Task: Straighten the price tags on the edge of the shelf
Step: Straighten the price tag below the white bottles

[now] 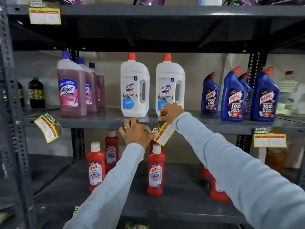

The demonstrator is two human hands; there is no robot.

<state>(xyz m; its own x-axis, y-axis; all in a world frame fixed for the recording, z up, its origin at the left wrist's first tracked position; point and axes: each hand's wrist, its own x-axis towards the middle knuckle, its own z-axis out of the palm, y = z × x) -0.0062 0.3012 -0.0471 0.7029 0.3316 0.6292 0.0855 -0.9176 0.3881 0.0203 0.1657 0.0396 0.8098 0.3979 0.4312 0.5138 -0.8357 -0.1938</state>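
Two hands pinch one crooked price tag [164, 133] on the shelf edge [99, 123]: right hand [170, 113] fingers grip its upper end, left hand [137, 134] fingers its lower-left, long axis slanting.

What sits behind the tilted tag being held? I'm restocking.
A red Harpic bottle stands behind the tilted tag, on the lower shelf; its white cap shows, anything further back is covered.

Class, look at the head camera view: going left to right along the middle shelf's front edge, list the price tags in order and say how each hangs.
Crooked left tag → tilted middle tag, pinched by left hand and right hand → level right tag.
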